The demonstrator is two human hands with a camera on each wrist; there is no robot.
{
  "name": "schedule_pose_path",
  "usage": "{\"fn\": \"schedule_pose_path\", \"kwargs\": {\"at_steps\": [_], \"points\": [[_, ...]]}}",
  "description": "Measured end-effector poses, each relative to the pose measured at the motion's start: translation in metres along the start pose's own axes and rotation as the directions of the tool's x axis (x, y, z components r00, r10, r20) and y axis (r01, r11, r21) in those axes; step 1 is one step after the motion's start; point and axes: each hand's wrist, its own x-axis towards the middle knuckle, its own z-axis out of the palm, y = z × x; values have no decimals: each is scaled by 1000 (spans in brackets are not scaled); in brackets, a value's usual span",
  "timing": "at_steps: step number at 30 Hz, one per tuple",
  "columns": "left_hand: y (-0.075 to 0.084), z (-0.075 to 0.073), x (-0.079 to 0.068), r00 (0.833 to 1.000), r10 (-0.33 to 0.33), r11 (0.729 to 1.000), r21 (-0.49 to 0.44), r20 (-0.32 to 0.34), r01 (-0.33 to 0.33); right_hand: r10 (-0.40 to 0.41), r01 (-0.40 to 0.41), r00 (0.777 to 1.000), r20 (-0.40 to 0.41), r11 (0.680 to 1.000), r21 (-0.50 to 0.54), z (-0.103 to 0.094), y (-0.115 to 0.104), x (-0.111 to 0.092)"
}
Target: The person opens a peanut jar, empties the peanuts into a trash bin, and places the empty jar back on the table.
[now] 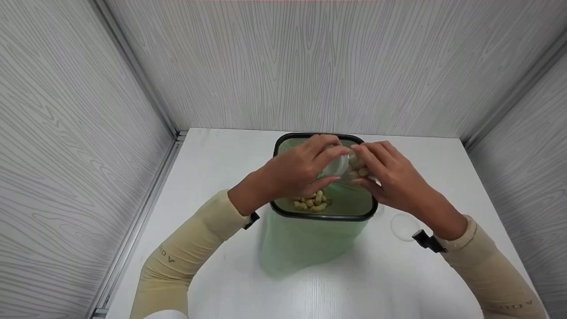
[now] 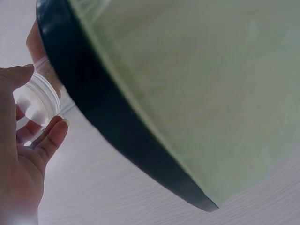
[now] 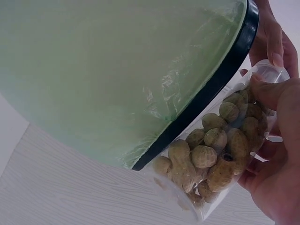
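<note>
Over the right part of a green-lined bin (image 1: 310, 243) with a black rim, both hands are on a clear plastic jar (image 3: 206, 112) full of unshelled peanuts (image 3: 204, 157). My right hand (image 1: 392, 177) grips the jar's side, thumb and fingers on opposite sides of it. At the jar's other end, my left hand (image 1: 297, 170) pinches a clear round lid (image 2: 40, 96) between thumb and fingers. The jar lies tilted sideways, with peanuts showing through its wall. More peanuts (image 1: 312, 202) lie loose inside the bin.
A clear round disc (image 1: 404, 227), lid-like, lies on the white table (image 1: 212, 177) right of the bin, near the right wrist. Grey wood-grain panels (image 1: 301, 66) stand behind the table and on both sides.
</note>
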Motion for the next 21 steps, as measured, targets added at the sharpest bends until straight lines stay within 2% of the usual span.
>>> {"fn": "schedule_pose_path", "kwargs": {"at_steps": [6,12,17,21], "points": [[3,3,0,999,7,999,41,-53,-5,4,-5,1000,-5,999,-34,-1,-4,2],[5,4,-2,997,18,999,52,-70,-14,-11,10,1000,-18,999,-46,0,-6,0],[6,4,-2,996,9,1000,10,-84,-8,-24,22,999,-25,998,-66,0,-7,0],[6,5,-2,996,-41,997,-66,-85,36,-25,21,999,-34,994,-105,-1,-9,1]]}}
